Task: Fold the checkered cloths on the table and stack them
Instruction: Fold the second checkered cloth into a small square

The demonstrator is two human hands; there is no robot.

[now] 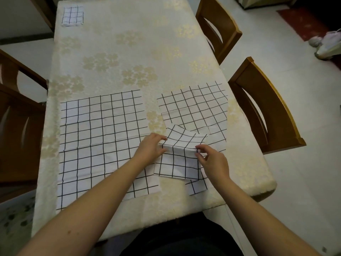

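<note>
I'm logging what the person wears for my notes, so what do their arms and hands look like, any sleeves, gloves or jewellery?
Both forearms are bare up to the frame edge: no sleeves in view. The left hand and right hand wear no gloves, and no rings, watch or bracelets show. Fingernails look short and unpainted. Dark clothing shows at the lap.

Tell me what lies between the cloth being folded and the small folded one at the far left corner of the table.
Nothing standing does. Both hands, left hand and right hand, hold the half-folded cloth. Toward the folded cloth, only the large flat cloth lies near, then bare tablecloth.
</note>
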